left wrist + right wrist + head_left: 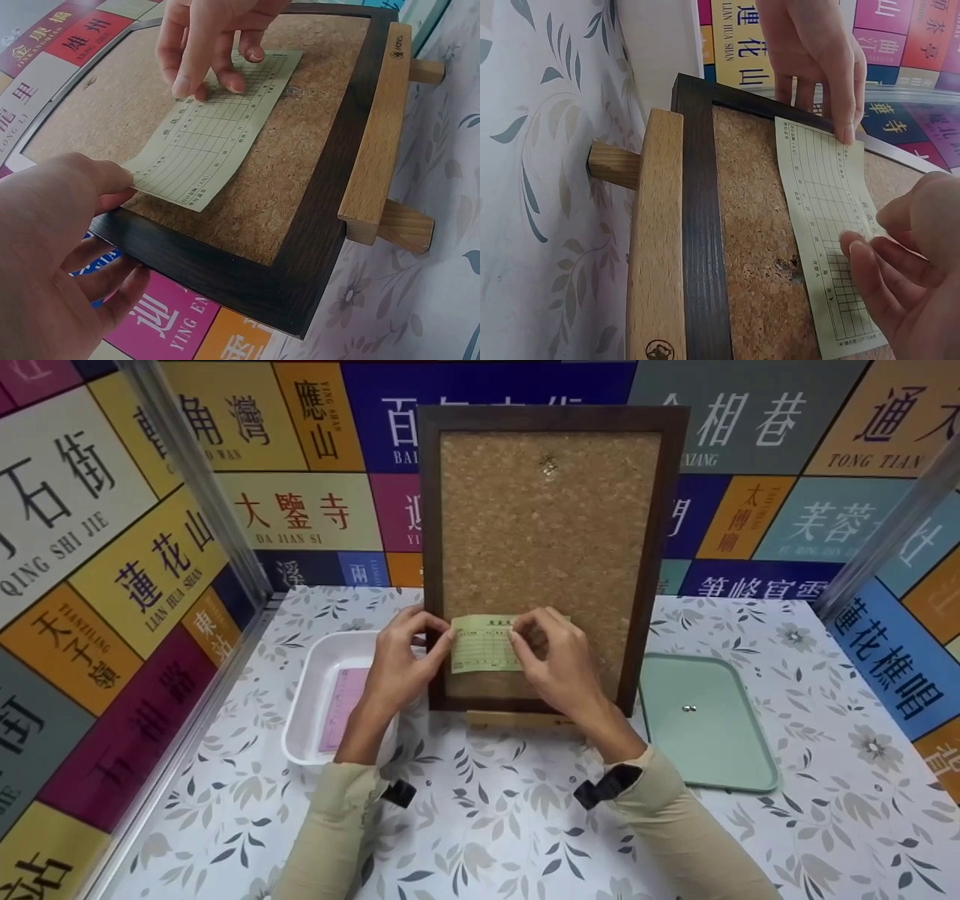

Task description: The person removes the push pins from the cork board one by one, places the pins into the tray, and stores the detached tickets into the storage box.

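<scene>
A pale green printed receipt slip (480, 643) lies against the lower part of a dark-framed corkboard (551, 532). My left hand (409, 656) pinches the slip's left edge between thumb and index finger, its other fingers reaching around the board's frame. My right hand (559, 656) is over the slip's other half, with curled fingers and the thumb close to the index fingertip. In the right wrist view those fingertips (855, 244) are right at the paper; I cannot tell what is between them. Small metallic pins (550, 465) show near the board's top.
The board leans on a wooden stand (517, 720). At the left, a white bin (296, 727) holds a pink slip (346, 701). A green tray (712, 742) with a few small metallic pieces (689, 708) lies at the right. Sign-covered panels surround the patterned tabletop.
</scene>
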The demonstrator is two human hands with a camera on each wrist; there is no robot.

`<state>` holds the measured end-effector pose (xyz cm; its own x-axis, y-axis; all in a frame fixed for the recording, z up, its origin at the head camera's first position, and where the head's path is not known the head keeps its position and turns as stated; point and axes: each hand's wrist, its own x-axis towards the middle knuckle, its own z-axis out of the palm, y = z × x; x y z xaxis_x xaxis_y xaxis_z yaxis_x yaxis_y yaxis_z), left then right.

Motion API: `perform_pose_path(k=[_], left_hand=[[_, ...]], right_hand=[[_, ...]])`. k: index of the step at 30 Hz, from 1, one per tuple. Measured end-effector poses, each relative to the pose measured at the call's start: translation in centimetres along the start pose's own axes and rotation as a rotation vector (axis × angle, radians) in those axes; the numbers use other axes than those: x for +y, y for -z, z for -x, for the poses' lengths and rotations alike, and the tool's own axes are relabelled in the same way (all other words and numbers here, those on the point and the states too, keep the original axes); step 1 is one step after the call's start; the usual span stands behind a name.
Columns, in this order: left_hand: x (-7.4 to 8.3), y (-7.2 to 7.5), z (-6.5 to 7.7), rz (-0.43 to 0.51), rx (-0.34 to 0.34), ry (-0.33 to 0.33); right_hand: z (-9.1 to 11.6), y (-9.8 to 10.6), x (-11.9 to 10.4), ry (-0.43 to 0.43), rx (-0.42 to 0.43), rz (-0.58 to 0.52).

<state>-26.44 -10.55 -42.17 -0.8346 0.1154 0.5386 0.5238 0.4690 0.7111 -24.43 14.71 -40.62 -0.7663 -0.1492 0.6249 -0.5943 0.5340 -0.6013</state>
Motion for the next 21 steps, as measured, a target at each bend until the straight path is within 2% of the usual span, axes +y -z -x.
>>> perform_pose_path(k=[12, 21], left_hand=[[-0.1, 0.8, -0.3, 0.024, 0.019, -0.01], [0.1, 1.1, -0.3, 0.009, 0.007, 0.007]], right_hand=[[1.1, 1.6, 1.2, -0.041, 0.01, -0.075], [2.5, 2.6, 1.9, -0.061, -0.021, -0.123]])
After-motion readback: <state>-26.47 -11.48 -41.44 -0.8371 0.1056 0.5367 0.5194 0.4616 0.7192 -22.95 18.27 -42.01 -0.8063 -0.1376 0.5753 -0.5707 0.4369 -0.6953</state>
